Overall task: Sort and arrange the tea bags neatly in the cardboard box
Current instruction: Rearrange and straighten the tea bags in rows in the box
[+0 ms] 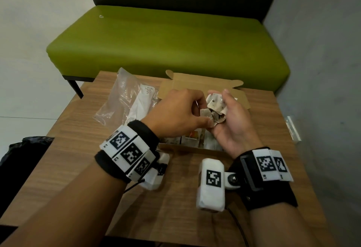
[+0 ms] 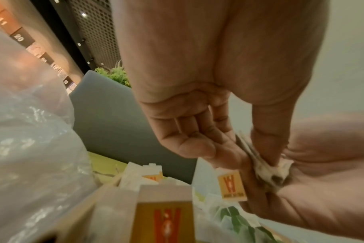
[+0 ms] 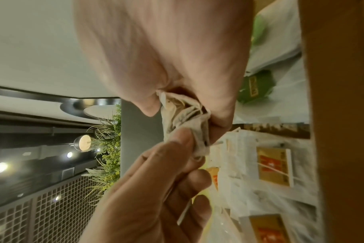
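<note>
An open cardboard box (image 1: 203, 83) sits on the wooden table (image 1: 97, 149); inside lie tea bags with yellow tags (image 2: 164, 218) and a green-printed packet (image 3: 256, 87). My right hand (image 1: 224, 113) hovers over the box, cupping a crumpled bunch of tea bags (image 1: 214, 106) in its curled fingers and thumb. My left hand (image 1: 203, 114) reaches in from the left and pinches that bunch between thumb and fingers. In the left wrist view the bunch of tea bags (image 2: 258, 162) is squeezed there, and a yellow tag (image 2: 232, 185) hangs below it. In the right wrist view both hands meet on the bunch of tea bags (image 3: 187, 118).
A crumpled clear plastic bag (image 1: 125, 94) with white packaging lies left of the box. A green bench (image 1: 168, 47) stands beyond the table. A grey wall (image 1: 322, 71) runs close along the right. A black bag (image 1: 25, 149) sits by the table's left edge.
</note>
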`<action>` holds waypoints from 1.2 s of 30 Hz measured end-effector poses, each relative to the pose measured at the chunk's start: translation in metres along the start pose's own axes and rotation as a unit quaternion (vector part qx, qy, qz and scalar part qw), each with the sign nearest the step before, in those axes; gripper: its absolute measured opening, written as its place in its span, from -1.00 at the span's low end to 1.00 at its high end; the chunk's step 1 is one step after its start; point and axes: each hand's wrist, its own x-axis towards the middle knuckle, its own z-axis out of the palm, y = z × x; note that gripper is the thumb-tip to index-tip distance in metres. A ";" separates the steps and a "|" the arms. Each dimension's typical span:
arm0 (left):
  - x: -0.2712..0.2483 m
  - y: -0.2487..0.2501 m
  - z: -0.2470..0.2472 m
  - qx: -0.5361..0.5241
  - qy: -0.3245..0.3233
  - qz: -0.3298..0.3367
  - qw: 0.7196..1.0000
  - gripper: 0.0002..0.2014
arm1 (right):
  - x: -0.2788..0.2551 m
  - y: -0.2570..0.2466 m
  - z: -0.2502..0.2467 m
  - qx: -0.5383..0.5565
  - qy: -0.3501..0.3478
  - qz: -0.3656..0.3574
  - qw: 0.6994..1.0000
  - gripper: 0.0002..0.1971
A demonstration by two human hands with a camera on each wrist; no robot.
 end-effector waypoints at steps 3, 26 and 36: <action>0.000 -0.002 -0.002 -0.036 0.010 -0.025 0.999 -0.84 | -0.001 -0.002 -0.001 0.027 -0.002 0.010 1.000 -0.72; -0.003 -0.004 -0.023 -0.370 0.061 -0.091 0.922 -0.92 | -0.010 -0.004 -0.009 -0.143 -0.032 -0.100 0.984 -0.94; -0.004 -0.005 -0.020 -0.456 0.014 -0.119 0.882 -0.91 | -0.014 0.005 -0.004 -0.191 -0.094 -0.185 0.959 -0.93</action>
